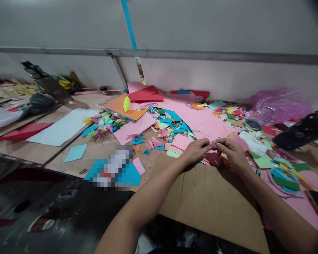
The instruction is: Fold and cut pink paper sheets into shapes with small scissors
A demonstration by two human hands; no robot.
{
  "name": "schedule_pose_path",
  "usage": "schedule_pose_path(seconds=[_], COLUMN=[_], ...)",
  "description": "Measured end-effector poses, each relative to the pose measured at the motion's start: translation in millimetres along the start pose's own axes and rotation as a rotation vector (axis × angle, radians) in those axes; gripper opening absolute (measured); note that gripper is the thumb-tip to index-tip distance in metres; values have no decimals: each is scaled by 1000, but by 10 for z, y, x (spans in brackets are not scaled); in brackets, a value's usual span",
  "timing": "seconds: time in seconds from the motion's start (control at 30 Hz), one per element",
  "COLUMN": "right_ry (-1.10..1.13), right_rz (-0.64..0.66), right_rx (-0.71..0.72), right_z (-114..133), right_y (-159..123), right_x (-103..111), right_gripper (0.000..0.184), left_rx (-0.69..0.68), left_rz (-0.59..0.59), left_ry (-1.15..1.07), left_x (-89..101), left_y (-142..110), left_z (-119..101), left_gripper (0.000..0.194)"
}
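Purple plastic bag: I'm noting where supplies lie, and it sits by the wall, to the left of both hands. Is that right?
Not quite: the head view shows the purple plastic bag by the wall, but right of both left hand and right hand.

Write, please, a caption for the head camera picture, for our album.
Left hand and right hand, fingertips close together, above pink paper near a cardboard sheet, amid colourful paper scraps.
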State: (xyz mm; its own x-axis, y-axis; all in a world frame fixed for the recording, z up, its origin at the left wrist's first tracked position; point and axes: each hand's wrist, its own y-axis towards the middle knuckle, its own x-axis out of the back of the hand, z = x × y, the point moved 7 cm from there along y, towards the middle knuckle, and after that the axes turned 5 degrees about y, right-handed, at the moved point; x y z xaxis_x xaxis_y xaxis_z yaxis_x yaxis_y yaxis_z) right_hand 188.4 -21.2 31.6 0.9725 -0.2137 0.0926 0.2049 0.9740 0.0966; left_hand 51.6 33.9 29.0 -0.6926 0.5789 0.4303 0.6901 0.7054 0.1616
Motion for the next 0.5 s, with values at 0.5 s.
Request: schedule_pose_path(seconds=[0.5], right_ry=[-888], right_rz=[285], right_rx=[283], right_z=[-59], right_y=[20], right_x=[-224], right_gripper=[54], left_rx=[392], left_rz=[-1153], left_ry=[-160], left_x=[1485], left_y=[-506], left_z=[635], left_gripper=[30])
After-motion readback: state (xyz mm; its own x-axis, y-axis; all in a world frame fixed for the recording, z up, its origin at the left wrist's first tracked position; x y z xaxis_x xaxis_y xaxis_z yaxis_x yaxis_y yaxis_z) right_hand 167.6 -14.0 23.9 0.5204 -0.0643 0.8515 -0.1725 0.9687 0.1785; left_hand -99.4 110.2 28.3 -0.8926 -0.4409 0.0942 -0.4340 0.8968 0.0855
